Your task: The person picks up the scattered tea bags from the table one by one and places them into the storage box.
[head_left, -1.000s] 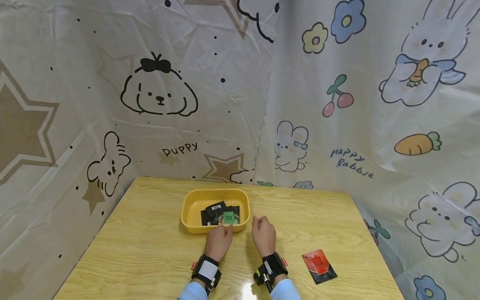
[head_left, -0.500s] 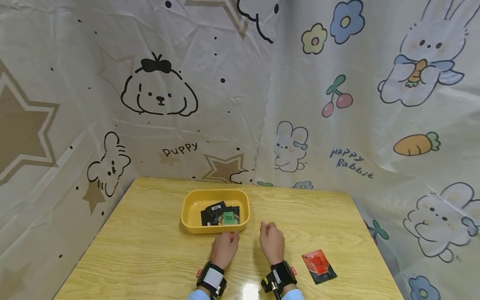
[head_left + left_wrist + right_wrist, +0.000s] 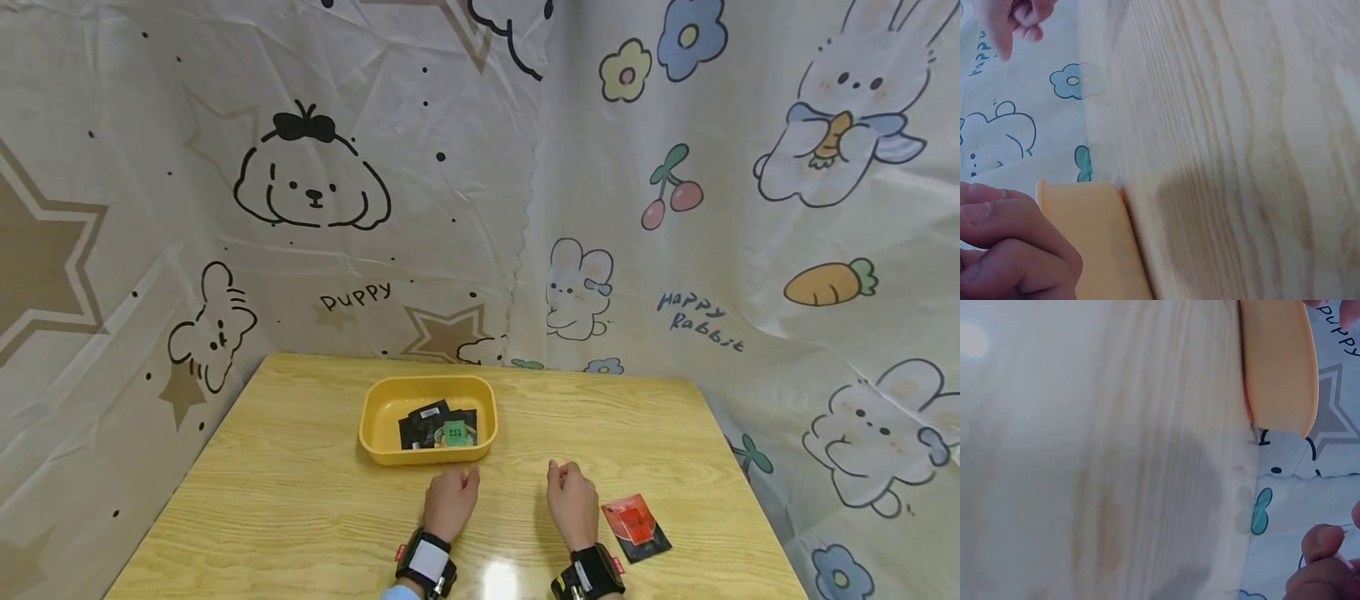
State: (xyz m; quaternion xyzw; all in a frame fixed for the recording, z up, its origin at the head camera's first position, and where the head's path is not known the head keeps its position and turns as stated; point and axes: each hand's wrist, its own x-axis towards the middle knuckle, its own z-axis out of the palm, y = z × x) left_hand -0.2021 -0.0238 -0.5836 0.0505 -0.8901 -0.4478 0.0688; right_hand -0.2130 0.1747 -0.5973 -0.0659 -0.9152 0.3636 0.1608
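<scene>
In the head view my left hand [image 3: 451,504] is just in front of the yellow plastic basket [image 3: 367,425], its fingers loosely curled around nothing. The left wrist view shows those bent fingers [image 3: 1022,247] beside the basket's side wall. My right hand [image 3: 573,506] is over the table to the right, loosely curled and holding nothing visible. Close to its right lies a red and black packet [image 3: 637,528], flat on the table. Several black packets [image 3: 420,423] lie inside the basket, one with a green patch [image 3: 455,432].
Both hands are above a light wood-grain table [image 3: 285,492]. A printed cloth [image 3: 450,208] with cartoon puppies, rabbits and stars hangs behind and at the sides. Each wrist wears a black strap with a camera, like the left wrist strap [image 3: 426,562].
My right hand has moved right and toward me, away from the basket and near the red packet. The left hand has drawn back slightly from the basket's front rim. The packets have stayed put.
</scene>
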